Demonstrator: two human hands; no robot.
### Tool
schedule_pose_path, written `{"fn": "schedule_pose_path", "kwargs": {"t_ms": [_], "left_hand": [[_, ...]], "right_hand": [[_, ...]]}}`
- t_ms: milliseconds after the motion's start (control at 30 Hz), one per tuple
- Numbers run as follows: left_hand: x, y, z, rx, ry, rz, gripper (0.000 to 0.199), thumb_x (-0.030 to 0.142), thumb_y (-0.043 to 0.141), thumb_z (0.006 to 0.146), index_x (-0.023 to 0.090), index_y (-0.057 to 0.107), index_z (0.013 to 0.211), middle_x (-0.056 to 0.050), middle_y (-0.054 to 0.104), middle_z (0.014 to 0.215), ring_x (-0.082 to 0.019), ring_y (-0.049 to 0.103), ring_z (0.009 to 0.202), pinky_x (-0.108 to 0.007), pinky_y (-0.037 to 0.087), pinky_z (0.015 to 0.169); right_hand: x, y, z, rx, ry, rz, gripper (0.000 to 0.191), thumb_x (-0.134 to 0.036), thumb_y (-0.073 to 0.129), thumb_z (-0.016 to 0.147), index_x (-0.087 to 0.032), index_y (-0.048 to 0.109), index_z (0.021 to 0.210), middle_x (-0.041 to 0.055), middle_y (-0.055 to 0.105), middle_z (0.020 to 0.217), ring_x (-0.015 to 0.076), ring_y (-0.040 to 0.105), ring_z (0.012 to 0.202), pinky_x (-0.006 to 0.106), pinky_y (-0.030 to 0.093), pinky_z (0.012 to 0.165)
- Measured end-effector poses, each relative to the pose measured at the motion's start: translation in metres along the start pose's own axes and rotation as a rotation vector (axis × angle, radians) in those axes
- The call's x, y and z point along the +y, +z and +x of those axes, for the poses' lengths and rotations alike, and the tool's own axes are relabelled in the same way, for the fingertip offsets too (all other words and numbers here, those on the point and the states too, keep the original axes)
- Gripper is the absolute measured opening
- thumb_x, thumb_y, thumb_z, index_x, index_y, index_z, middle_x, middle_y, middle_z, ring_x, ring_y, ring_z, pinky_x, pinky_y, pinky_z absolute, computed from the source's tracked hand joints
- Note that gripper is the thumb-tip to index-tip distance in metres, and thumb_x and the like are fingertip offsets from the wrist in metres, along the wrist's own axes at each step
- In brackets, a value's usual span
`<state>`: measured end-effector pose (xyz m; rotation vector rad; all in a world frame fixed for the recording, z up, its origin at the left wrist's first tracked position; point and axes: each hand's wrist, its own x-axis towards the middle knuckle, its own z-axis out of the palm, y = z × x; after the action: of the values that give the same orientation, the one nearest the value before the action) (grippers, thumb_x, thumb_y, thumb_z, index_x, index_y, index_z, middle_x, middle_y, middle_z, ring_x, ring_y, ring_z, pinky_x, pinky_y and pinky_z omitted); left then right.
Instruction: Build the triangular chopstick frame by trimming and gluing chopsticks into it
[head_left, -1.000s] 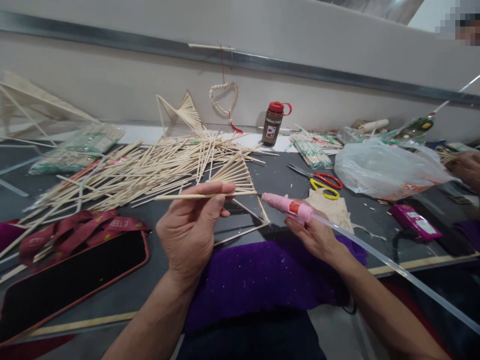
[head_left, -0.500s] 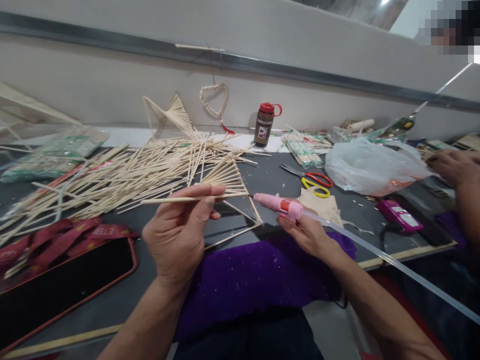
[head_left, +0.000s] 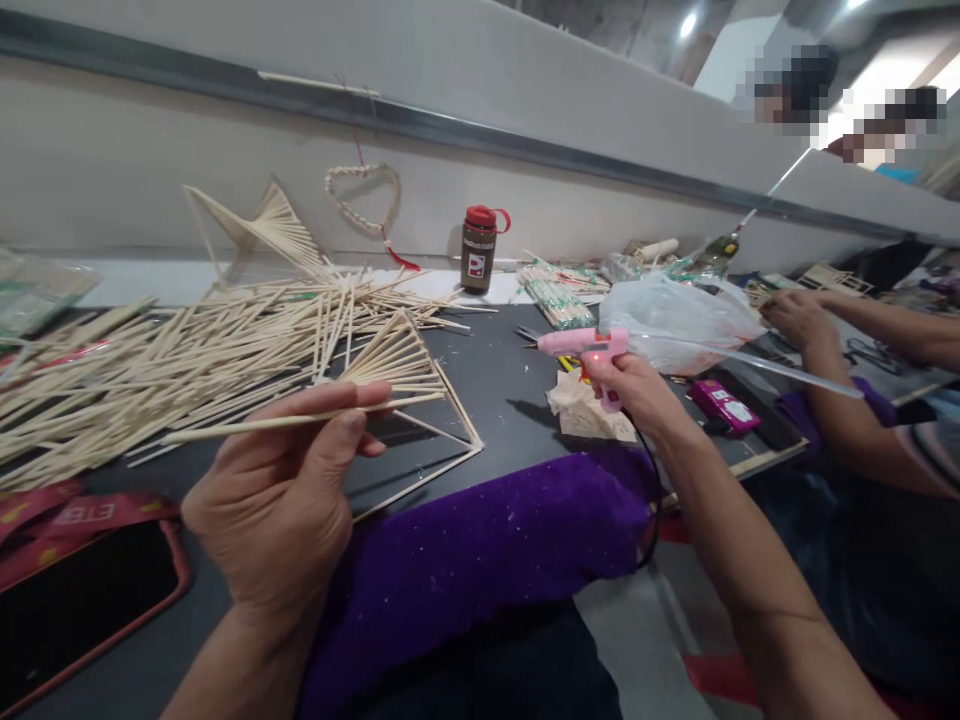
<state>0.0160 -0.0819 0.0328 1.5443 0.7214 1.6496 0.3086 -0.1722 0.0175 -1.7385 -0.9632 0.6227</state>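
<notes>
My left hand (head_left: pixel 277 490) pinches a thin wooden stick (head_left: pixel 247 426) between thumb and fingers, nearly level. Just beyond it stands a frame of glued sticks with a fan of slats (head_left: pixel 401 365); the held stick's tip overlaps the frame, and I cannot tell if they touch. In my right hand (head_left: pixel 641 395) is a pink hot glue gun (head_left: pixel 570 343), its nozzle pointing left, apart from the frame. A long clear glue stick (head_left: pixel 750 365) sticks out of its back. Below the gun lies a pale, crumpled scrap (head_left: pixel 592 405); scissors behind are mostly hidden.
Loose sticks (head_left: pixel 225 350) cover the left of the table. A purple cloth (head_left: pixel 487 540) lies along the near edge, a phone (head_left: pixel 90 610) at lower left. A bottle (head_left: pixel 478 255) and plastic bag (head_left: pixel 675 320) stand behind. A co-worker's arms (head_left: pixel 817 340) are at right.
My right hand has drawn the glue gun away from the stick and frame, to the right and up. The left hand keeps its stick. The view has turned to the right.
</notes>
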Motion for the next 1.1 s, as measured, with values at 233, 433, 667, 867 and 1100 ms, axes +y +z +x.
{"fn": "schedule_pose_path", "kwargs": {"t_ms": [233, 433, 667, 867, 1100], "left_hand": [[0.000, 0.005, 0.001, 0.055, 0.079, 0.036, 0.010, 0.011, 0.068, 0.078, 0.015, 0.073, 0.086, -0.004, 0.074, 0.084, -0.013, 0.068, 0.066, -0.023, 0.054, 0.048], [0.000, 0.006, 0.000, 0.030, 0.074, 0.073, 0.010, 0.009, 0.066, 0.080, 0.014, 0.072, 0.086, -0.004, 0.074, 0.085, -0.012, 0.067, 0.065, -0.022, 0.053, 0.048], [0.000, 0.006, -0.002, 0.018, 0.059, 0.057, 0.009, 0.010, 0.068, 0.079, 0.013, 0.073, 0.085, -0.004, 0.074, 0.085, -0.013, 0.067, 0.066, -0.023, 0.053, 0.048], [0.000, 0.007, -0.002, 0.021, 0.053, 0.017, 0.010, 0.010, 0.068, 0.079, 0.013, 0.072, 0.087, -0.004, 0.073, 0.084, -0.013, 0.067, 0.066, -0.023, 0.053, 0.049], [0.000, 0.006, -0.004, 0.002, 0.043, 0.014, 0.009, 0.010, 0.069, 0.078, 0.014, 0.073, 0.085, -0.004, 0.073, 0.083, -0.011, 0.065, 0.059, -0.025, 0.052, 0.047]], "right_hand": [[0.030, -0.010, 0.008, 0.007, 0.132, 0.151, 0.041, -0.048, 0.074, 0.064, -0.013, 0.062, 0.083, -0.0009, 0.059, 0.062, 0.0096, 0.049, 0.050, 0.021, 0.033, 0.045], [0.047, -0.005, -0.001, -0.090, 0.176, 0.274, 0.039, -0.035, 0.076, 0.062, -0.014, 0.061, 0.091, -0.0016, 0.061, 0.063, 0.0112, 0.052, 0.050, 0.024, 0.039, 0.049], [0.061, -0.004, -0.003, 0.023, 0.115, -0.090, 0.035, -0.030, 0.073, 0.059, -0.013, 0.062, 0.087, 0.0025, 0.066, 0.079, 0.0149, 0.058, 0.065, 0.025, 0.042, 0.059], [0.064, -0.011, -0.003, 0.074, 0.027, -0.582, 0.034, -0.041, 0.065, 0.069, -0.015, 0.064, 0.090, 0.0050, 0.068, 0.082, 0.0175, 0.059, 0.071, 0.025, 0.039, 0.059], [0.055, -0.012, -0.008, 0.076, -0.001, -0.791, 0.043, -0.052, 0.059, 0.075, -0.015, 0.065, 0.096, 0.0086, 0.070, 0.088, 0.0214, 0.062, 0.076, 0.027, 0.038, 0.062]]}}
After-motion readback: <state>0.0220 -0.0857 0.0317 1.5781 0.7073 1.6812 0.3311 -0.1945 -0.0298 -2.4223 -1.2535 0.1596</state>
